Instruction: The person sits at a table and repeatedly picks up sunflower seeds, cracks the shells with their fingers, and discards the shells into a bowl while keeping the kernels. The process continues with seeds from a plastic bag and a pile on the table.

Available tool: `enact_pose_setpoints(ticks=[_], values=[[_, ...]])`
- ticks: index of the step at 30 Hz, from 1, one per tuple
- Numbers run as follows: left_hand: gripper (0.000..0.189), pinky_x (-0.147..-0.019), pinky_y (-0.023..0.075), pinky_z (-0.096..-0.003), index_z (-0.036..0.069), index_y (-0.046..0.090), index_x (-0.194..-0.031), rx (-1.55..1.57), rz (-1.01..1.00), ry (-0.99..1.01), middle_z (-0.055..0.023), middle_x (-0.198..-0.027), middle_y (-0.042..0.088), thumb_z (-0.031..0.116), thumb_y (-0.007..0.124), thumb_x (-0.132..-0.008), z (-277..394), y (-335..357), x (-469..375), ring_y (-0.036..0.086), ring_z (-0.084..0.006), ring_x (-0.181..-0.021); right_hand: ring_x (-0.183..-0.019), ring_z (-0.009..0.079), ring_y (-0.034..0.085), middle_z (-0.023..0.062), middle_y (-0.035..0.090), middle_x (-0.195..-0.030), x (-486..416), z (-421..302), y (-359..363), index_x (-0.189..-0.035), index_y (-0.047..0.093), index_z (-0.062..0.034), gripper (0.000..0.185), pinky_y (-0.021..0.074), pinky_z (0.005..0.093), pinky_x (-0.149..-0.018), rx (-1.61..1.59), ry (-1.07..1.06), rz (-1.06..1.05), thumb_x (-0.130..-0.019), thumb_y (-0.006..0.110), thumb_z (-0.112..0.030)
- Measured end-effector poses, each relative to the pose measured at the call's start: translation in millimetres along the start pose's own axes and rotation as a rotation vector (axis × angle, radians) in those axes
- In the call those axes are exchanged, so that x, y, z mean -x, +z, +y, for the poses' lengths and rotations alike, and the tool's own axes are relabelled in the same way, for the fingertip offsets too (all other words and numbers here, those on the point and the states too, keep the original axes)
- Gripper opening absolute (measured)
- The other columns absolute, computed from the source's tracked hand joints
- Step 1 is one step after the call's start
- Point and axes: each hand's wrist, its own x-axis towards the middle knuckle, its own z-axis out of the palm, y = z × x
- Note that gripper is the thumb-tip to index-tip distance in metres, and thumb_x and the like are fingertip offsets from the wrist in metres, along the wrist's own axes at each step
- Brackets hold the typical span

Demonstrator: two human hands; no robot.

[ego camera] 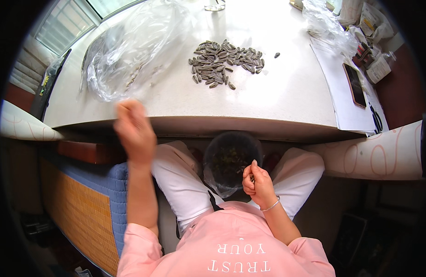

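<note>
My left hand [135,130], blurred by motion, is over the table's front edge beside a clear plastic bag [109,65]. Its fingers look curled, and whether anything is inside them is hidden. Below the table edge my right hand [258,181] is closed around what look like sunflower seeds, partly covered by the fingers. It is above the rim of a dark, bag-lined bin [230,157] between the knees, with scraps inside. A pile of striped sunflower seeds [213,64] lies on the white table [285,93]. One seed [277,55] rests apart, to the right.
On the right are paper sheets [323,69], a smartphone [354,85], black-handled scissors [375,117], a labelled bottle [379,69] and crumpled plastic [327,24]. A glass [214,5] stands at the back. A blue-edged woven mat [78,207] covers the seat at left.
</note>
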Motion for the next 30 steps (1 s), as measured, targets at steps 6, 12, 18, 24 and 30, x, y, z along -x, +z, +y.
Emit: enact_pose_setpoints(ticks=[6,12,18,24,30], values=[[0.021,-0.053,0.0405,-0.0303,0.004,0.058,-0.075,-0.566,0.115,0.103,-0.0064,-0.062,0.055,0.024,0.055,-0.081,-35.5,-24.6,-97.8,0.051,-0.0197,-0.055,-0.034,0.0057,0.022,-0.0009,0.033,-0.043,-1.0,0.4,1.7,-0.076,0.050,-0.0027,0.043,0.0190,0.0181,-0.032,-0.046,0.026,-0.073,-0.091,0.029,-0.037],[0.019,-0.051,0.0407,-0.0326,0.005,0.056,-0.069,-0.566,-0.051,-0.017,-0.0094,-0.056,0.054,0.022,0.060,-0.076,-22.7,-4.6,-43.1,0.053,-0.0246,-0.054,-0.035,0.0053,0.023,-0.0013,0.034,-0.044,1.3,-0.8,3.3,-0.084,0.052,0.0002,0.045,0.0198,0.0182,-0.032,0.011,-0.024,-0.059,-0.091,0.027,-0.036],[0.019,-0.057,0.0449,-0.0313,0.007,0.058,-0.086,0.141,-0.756,0.042,-0.0068,-0.077,0.056,0.015,0.062,-0.069,44.6,53.6,99.7,0.055,-0.0230,-0.066,-0.036,0.0047,0.026,-0.0010,0.037,-0.046,-0.3,-0.2,10.3,-0.093,0.053,0.0021,0.049,0.0210,0.0176,-0.034,0.084,-0.134,-0.004,-0.091,0.026,-0.038],[0.010,-0.058,0.0458,-0.0308,0.006,0.060,-0.077,0.203,-0.883,-0.018,-0.0033,-0.079,0.057,0.011,0.061,-0.068,49.7,65.6,139.6,0.056,-0.0216,-0.069,-0.039,0.0037,0.028,-0.0006,0.045,-0.056,-0.9,3.6,7.2,-0.096,0.053,0.0042,0.051,0.0210,0.0178,-0.035,0.066,-0.092,0.088,-0.091,0.026,-0.039],[0.005,-0.049,0.0435,-0.0297,0.006,0.060,-0.071,0.184,-0.822,-0.110,-0.0026,-0.068,0.054,0.009,0.062,-0.067,53.8,64.2,136.7,0.054,-0.0196,-0.058,-0.041,0.0041,0.031,0.0009,0.046,-0.058,-4.1,3.9,4.4,-0.091,0.053,0.0034,0.048,0.0215,0.0174,-0.035,0.111,-0.108,0.032,-0.091,0.028,-0.037]])
